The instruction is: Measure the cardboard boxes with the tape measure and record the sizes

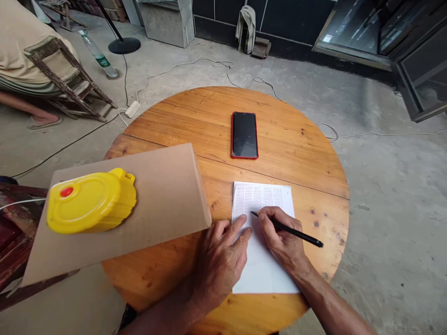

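Observation:
A white sheet of paper lies on the round wooden table, its upper part covered with rows of small handwritten characters. My right hand grips a black pen, whose tip meets the paper at the lowest row of writing. Resting on the left edge of the sheet is my left hand, fingers spread, with the fingertips on the paper. Beyond the sheet a phone in a red case lies screen up and dark.
At the left, a cardboard box overhangs the table edge and carries a yellow plastic case with a red button. Cables and a power strip run over the floor. A wooden chair, bottle and seated person are behind.

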Demonstrator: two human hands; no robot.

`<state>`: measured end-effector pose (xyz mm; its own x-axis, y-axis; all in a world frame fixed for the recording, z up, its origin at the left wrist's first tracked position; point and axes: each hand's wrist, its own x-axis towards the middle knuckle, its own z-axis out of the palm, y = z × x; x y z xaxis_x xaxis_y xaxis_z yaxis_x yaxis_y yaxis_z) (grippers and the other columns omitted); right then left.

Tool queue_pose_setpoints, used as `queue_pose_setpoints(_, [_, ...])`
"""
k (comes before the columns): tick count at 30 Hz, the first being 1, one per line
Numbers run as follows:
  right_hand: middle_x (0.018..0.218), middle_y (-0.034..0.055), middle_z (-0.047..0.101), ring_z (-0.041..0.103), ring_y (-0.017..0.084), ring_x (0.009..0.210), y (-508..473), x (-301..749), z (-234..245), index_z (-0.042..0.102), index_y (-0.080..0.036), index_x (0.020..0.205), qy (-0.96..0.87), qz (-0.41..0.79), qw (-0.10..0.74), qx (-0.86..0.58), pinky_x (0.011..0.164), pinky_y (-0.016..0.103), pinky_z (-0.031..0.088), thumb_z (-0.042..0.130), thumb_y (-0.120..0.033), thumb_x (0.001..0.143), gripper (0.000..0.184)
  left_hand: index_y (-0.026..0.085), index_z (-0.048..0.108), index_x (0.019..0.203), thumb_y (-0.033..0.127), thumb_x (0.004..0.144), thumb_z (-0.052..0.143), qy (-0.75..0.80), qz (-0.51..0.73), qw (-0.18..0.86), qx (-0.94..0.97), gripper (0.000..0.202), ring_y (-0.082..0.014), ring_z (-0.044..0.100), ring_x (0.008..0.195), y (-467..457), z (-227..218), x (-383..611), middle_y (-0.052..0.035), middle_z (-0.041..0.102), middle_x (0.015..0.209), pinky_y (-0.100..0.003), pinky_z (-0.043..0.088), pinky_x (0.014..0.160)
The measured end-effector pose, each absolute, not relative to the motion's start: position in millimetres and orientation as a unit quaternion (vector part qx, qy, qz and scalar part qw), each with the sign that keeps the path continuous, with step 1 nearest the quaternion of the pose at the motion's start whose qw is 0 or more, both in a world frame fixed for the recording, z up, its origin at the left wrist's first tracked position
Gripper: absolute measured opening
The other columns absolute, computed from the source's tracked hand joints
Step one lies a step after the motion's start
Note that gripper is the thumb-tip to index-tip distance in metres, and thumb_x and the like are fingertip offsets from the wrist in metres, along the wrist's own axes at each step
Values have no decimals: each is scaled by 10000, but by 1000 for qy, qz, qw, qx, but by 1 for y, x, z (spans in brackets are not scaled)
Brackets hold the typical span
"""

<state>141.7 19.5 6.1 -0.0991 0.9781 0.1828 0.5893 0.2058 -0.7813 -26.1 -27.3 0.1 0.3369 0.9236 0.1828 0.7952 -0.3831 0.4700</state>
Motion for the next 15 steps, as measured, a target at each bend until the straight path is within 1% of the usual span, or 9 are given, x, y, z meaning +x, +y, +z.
queue_pose_setpoints(4, [581, -55, 547, 441, 81, 468, 20, 141, 7, 619, -187, 777, -689, 268, 358, -570, 478, 208, 364, 545, -184, 900, 144, 239, 615, 1222, 106, 876, 583, 533, 216, 152, 804, 372, -234, 510, 977, -28, -1, -26, 32, 575, 1394, -421, 509, 848])
queue_pose_setpoints(10, [537, -64, 502, 408, 82, 439, 19, 143, 8, 600, -189, 740, -681, 264, 368, -575, 462, 215, 356, 539, -197, 894, 165, 241, 621, 1217, 99, 873, 587, 535, 220, 150, 802, 373, -230, 511, 979, -28, 0, -26, 17, 586, 1383, -414, 511, 858])
queue_pose_setpoints(15, [524, -65, 493, 414, 90, 438, 18, 145, 9, 603, -196, 749, -666, 263, 378, -587, 459, 220, 361, 544, -207, 893, 156, 237, 620, 1218, 93, 869, 588, 534, 216, 152, 803, 379, -228, 508, 972, -27, 2, -26, 25, 583, 1386, -417, 510, 857])
